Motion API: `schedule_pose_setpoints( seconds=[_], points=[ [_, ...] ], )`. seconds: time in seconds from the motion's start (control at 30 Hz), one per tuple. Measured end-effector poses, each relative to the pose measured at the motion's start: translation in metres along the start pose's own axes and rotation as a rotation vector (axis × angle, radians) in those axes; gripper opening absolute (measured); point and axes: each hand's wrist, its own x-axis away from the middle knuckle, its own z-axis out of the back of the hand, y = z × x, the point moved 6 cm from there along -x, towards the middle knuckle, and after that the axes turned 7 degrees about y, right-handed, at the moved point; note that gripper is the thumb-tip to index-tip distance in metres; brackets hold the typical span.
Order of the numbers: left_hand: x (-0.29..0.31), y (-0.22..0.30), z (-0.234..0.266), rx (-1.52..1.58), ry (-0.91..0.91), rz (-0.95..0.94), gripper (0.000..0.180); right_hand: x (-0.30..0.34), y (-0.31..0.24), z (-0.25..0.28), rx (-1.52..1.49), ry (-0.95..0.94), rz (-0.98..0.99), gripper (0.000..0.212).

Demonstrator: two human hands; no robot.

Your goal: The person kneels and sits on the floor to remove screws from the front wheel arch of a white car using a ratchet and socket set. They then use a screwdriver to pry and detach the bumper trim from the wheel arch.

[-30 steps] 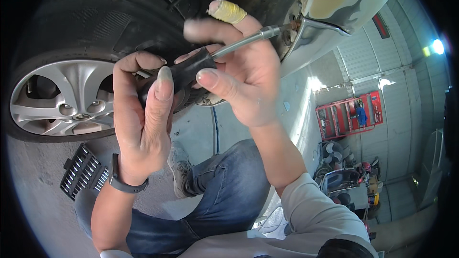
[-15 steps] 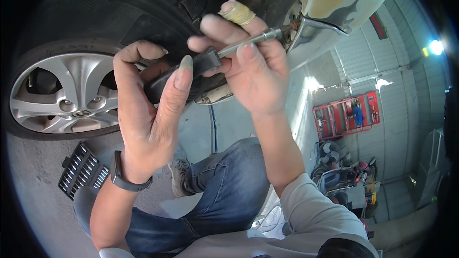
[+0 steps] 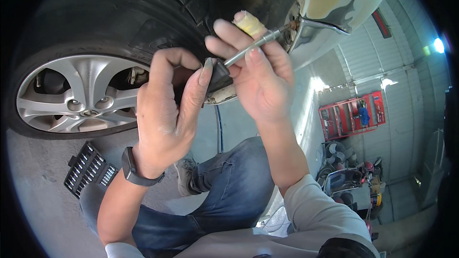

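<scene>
My left hand [image 3: 167, 114] is curled around the black handle of a socket driver [image 3: 245, 54], thumb along the handle's near end. The metal shaft slants up to the right, across the palm side of my right hand [image 3: 270, 91]. The right thumb lies against the shaft, with several fingers behind it; one finger has a yellowish wrap [image 3: 248, 24]. At its far end the driver's socket meets a rusty fastener [image 3: 293, 25] at the edge of the white car body panel [image 3: 325, 0]. Much of the handle is hidden by my left hand.
The car's tyre [image 3: 110, 24] and silver wheel [image 3: 86, 86] fill the upper left. An open black socket case [image 3: 88, 169] lies on the floor beside my knee. Farther right stand a red tool rack [image 3: 354, 114], a fan [image 3: 336, 153] and assorted equipment.
My left hand has shifted right along with the handle and looks more tightly curled. My right hand has moved slightly right and down. The socket end stays at the fastener.
</scene>
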Motion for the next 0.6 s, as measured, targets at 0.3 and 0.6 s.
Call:
schedule_pose_setpoints(
  seconds=[0.3, 0.6],
  points=[
    [-0.021, 0.070, -0.009, -0.465, 0.031, -0.626, 0.028, 0.000, 0.004, 0.005, -0.084, 0.283, 0.026, 0.020],
    [-0.043, 0.055, -0.077, -0.328, -0.120, -0.446, 0.020, 0.018, 0.000, 0.029, 0.490, 0.347, 0.031, 0.020]
  ],
)
